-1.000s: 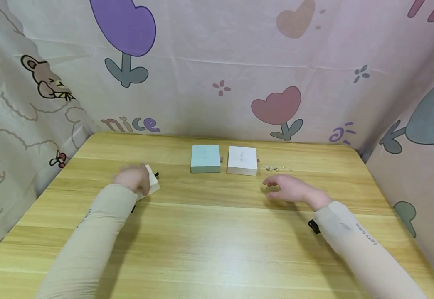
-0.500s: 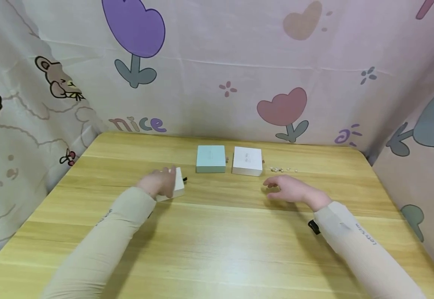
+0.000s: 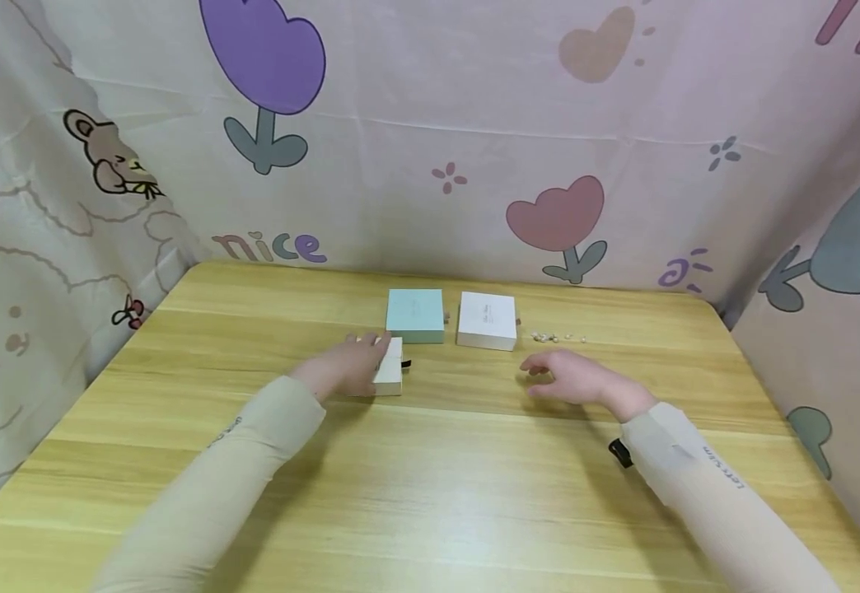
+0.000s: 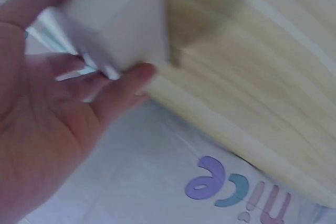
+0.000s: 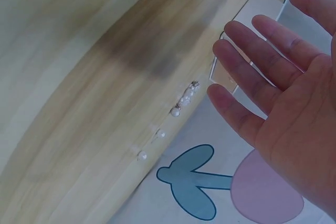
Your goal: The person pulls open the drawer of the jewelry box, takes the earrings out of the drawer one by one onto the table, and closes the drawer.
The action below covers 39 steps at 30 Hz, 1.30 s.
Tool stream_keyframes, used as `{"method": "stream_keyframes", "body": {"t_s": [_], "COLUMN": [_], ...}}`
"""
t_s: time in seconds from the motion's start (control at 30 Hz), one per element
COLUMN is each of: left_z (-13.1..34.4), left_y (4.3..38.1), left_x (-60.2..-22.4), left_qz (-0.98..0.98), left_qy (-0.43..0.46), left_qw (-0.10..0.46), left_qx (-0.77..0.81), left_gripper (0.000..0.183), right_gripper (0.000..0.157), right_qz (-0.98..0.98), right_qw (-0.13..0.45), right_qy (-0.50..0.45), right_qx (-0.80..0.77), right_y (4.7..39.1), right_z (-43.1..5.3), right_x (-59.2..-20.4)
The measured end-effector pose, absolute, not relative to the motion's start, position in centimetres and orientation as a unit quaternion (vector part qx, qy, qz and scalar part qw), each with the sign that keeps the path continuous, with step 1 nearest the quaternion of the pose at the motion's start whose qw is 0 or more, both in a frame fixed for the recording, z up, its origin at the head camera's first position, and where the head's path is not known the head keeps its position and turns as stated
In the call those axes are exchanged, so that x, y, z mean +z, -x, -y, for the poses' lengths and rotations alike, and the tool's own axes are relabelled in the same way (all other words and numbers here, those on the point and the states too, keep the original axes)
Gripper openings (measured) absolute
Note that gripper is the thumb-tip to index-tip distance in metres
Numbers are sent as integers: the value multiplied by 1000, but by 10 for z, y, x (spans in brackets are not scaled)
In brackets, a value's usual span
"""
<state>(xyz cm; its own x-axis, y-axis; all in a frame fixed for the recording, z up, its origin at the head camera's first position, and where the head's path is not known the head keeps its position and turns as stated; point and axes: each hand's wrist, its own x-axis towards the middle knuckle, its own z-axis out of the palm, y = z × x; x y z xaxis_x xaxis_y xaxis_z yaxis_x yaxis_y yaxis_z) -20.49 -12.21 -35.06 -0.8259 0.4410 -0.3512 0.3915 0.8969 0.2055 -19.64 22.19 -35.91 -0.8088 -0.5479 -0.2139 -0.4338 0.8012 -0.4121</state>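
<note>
My left hand (image 3: 350, 365) grips a small cream box (image 3: 390, 377) with a short black ribbon tab on its right side. In the left wrist view the box (image 4: 121, 24) sits between the thumb and the fingers, and the palm hides part of it. Just behind it stands a mint-green box (image 3: 415, 315), and right of that a white box (image 3: 487, 321) with small print on its lid. My right hand (image 3: 567, 376) hovers near the white box with relaxed, spread fingers and holds nothing. Several small pearl-like pieces of jewellery (image 5: 184, 99) lie beyond it on the table.
The wooden table (image 3: 415, 494) ends at the back against a patterned cloth (image 3: 400, 206). More of this cloth hangs along the left and right sides. A black strap (image 3: 620, 452) shows under the right sleeve.
My left hand has moved to the right with the cream box, bringing it in front of the mint-green box. The box has turned straighter. The right hand has stayed in place.
</note>
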Motion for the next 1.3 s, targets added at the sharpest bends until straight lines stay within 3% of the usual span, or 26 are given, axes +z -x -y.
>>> {"method": "stream_keyframes", "body": {"t_s": [0.2, 0.57, 1.3], "left_z": [143, 154, 83], "left_y": [197, 189, 197], "left_x": [-363, -385, -387], "left_qz": [-954, -946, -929], "left_qy": [-236, -316, -358], "left_qw": [158, 68, 89], "left_qx": [95, 28, 5], "left_gripper": [96, 74, 68], "right_gripper": [46, 44, 44], "right_qz": [-937, -936, -932], "right_qw": [164, 165, 166], "right_qy": [256, 261, 263], "right_qx": [-172, -172, -186], "right_y": [196, 196, 196], "right_z": [-226, -227, -218], "right_x": [-358, -360, -365]}}
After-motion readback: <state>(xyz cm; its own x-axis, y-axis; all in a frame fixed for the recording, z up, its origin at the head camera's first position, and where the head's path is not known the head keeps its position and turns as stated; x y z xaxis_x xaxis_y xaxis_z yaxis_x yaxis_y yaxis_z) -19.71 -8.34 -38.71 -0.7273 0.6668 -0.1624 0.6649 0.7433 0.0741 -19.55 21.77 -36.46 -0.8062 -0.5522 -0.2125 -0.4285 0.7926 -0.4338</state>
